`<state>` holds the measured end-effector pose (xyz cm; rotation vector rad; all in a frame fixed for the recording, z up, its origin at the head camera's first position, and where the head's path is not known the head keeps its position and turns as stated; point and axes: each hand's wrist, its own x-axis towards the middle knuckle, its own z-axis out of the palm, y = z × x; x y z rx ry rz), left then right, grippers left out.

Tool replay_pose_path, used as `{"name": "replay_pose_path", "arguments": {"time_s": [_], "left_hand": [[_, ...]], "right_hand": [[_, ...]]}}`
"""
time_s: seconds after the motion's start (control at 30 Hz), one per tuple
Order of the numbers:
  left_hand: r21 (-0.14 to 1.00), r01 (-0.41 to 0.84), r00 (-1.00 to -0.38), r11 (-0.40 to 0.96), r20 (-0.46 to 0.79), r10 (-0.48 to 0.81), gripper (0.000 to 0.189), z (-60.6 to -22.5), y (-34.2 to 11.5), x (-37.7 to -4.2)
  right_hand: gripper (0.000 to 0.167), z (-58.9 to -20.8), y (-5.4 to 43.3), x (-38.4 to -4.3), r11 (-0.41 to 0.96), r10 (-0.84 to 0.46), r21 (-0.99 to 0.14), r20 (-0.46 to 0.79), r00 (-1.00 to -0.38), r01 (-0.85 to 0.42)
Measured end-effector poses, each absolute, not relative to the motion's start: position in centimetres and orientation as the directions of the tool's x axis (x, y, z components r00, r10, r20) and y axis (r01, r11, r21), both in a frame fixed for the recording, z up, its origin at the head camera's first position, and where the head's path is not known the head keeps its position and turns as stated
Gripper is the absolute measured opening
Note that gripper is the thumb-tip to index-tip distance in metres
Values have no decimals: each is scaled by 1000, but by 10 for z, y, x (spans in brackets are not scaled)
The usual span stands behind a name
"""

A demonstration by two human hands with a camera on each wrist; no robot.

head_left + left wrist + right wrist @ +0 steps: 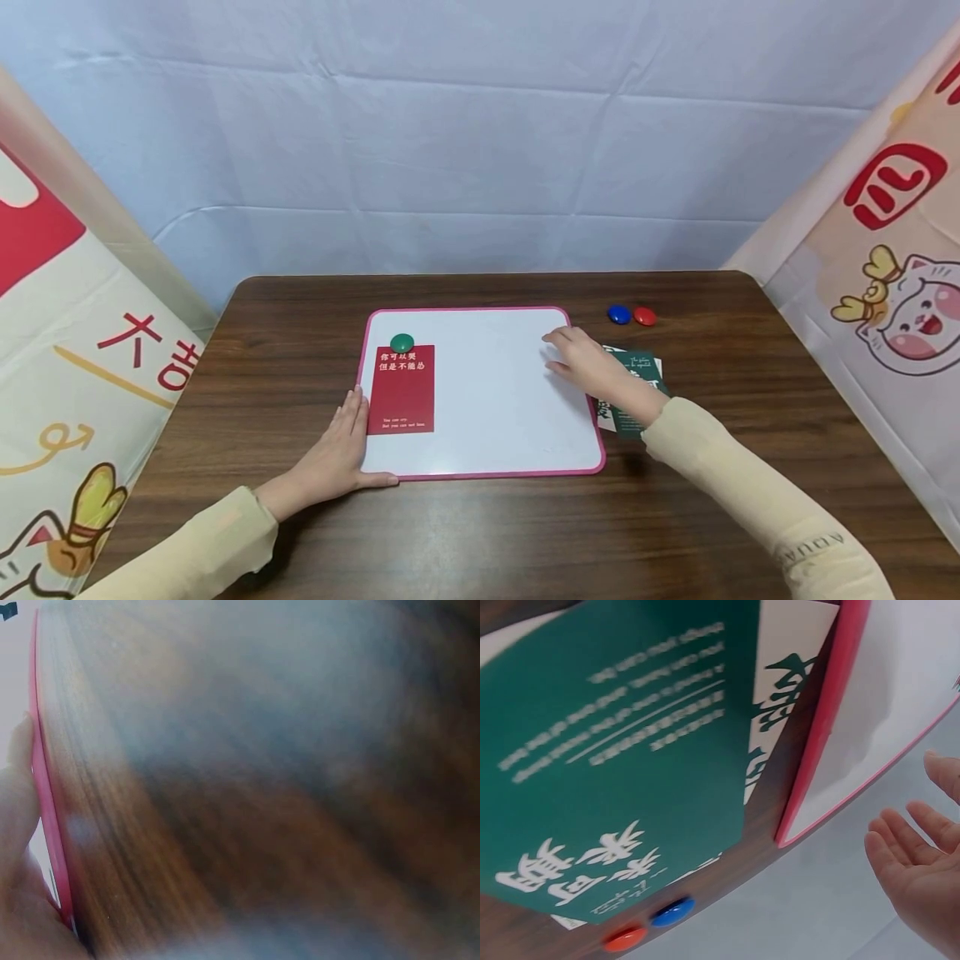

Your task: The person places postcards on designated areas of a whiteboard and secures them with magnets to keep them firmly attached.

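Observation:
A whiteboard (pixel 502 392) with a pink frame lies on the table. On its left part is a red card (pixel 402 400) with white writing, a green round magnet (pixel 402 342) at its top edge. My left hand (pixel 337 450) touches the board's lower left corner, fingers along the left side and thumb by the bottom edge; the left wrist view shows it against the pink rim (pixel 46 795). Over the board's right side, my right hand (pixel 588 362) is held with nothing in it, its fingers (pixel 904 840) apart and slightly bent.
Right of the board lie a green card (pixel 630 750) and a white card (pixel 787 667) partly under it, partly behind my right forearm in the head view. Behind them sit a blue magnet (pixel 619 314) and a red magnet (pixel 645 316). A pale cloth (pixel 480 167) hangs behind the table.

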<state>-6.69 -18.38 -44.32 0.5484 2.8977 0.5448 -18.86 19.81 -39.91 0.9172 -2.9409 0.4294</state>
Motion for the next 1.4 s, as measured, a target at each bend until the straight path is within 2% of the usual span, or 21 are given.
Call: {"name": "replay_pose_path", "arguments": {"time_s": [0.57, 1.17, 1.4], "left_hand": [[360, 351, -921, 864, -33, 387, 121, -447, -185, -66], [368, 319, -926, 874, -78, 370, 121, -442, -183, -66], [363, 314, -924, 877, -97, 371, 122, -443, -183, -68]], "right_hand": [[46, -400, 219, -182, 820, -483, -318, 65, -873, -477], [48, -411, 250, -173, 825, -446, -340, 100, -890, -452], [49, -413, 259, -172, 848, -407, -345, 62, -911, -403]]}}
